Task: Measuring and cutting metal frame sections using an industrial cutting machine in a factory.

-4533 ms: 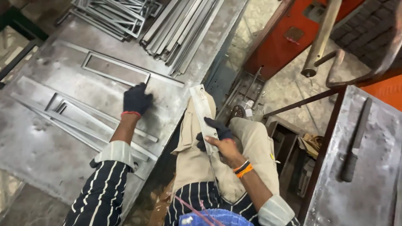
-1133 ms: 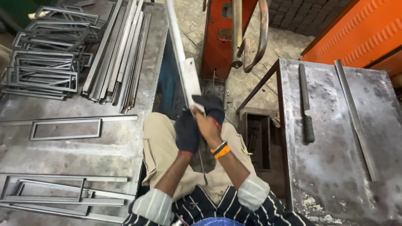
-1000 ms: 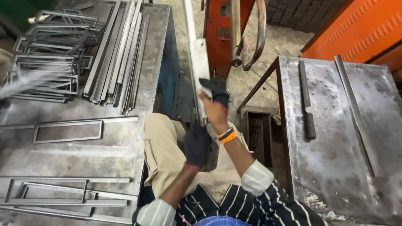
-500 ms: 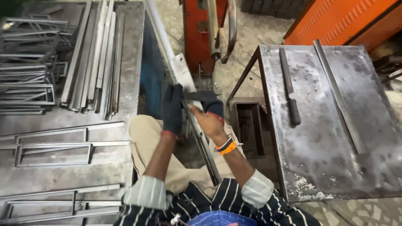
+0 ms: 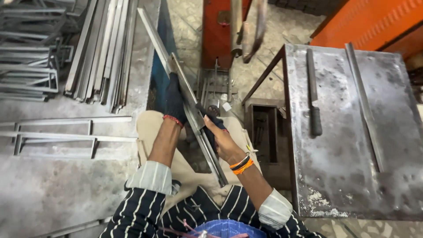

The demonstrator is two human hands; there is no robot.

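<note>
A long grey metal strip [image 5: 155,36] runs diagonally from upper left down to my lap. My left hand [image 5: 175,100], in a dark glove, grips the strip on its left side around its middle. My right hand [image 5: 219,136], with a dark glove or cloth over the fingers and orange and black bands on the wrist, holds the strip a little lower, from the right. The strip's lower end [image 5: 220,177] rests over my beige trousers.
A metal table [image 5: 53,185] on the left carries welded rectangular frames [image 5: 57,134] and a stack of flat bars [image 5: 103,48]. On the right a steel table [image 5: 352,145] holds a long bar [image 5: 364,101] and a dark-handled tool [image 5: 313,101]. An orange machine [image 5: 218,31] stands ahead.
The strip has tilted from pointing nearly straight ahead to leaning up-left. My left hand has moved up along it. Earlier my left hand rested on the left table.
</note>
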